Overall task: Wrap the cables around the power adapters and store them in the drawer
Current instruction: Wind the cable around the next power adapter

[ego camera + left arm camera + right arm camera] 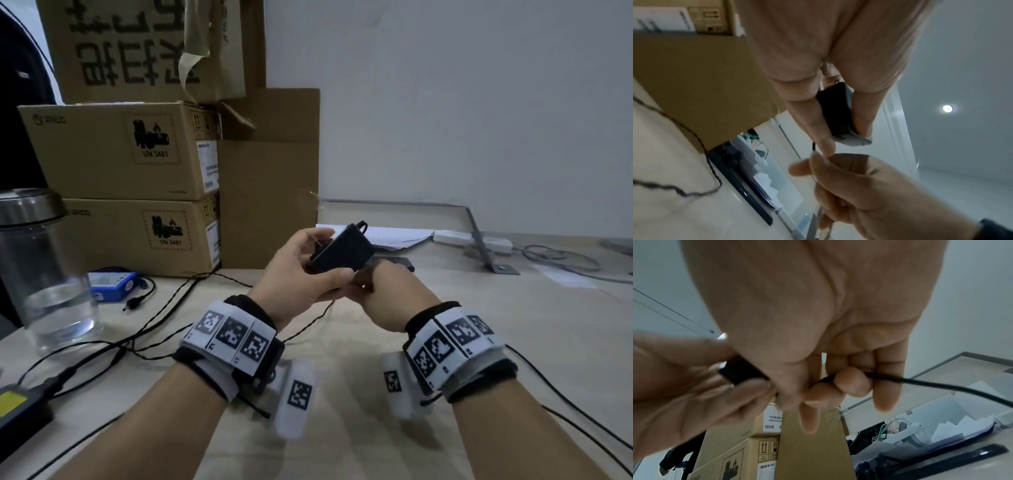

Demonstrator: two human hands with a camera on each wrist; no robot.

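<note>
A small black power adapter (342, 251) is lifted above the desk, gripped between thumb and fingers of my left hand (301, 274). The left wrist view shows the same adapter (838, 112) clamped by thumb and finger. My right hand (380, 298) sits just below and right of it, fingers curled round the adapter's thin black cable (920, 382), which trails off to the right. A second, larger black adapter (17, 411) with a yellow label lies at the desk's near left edge, its cables (113, 349) sprawling over the desk. No drawer is in view.
Stacked cardboard boxes (130, 154) stand at the back left. A glass jar with a metal lid (37, 270) is at the left, a blue pack (113, 286) behind it. Papers (383, 236), a white power strip (472, 240) and a metal bracket (486, 250) lie at the back right.
</note>
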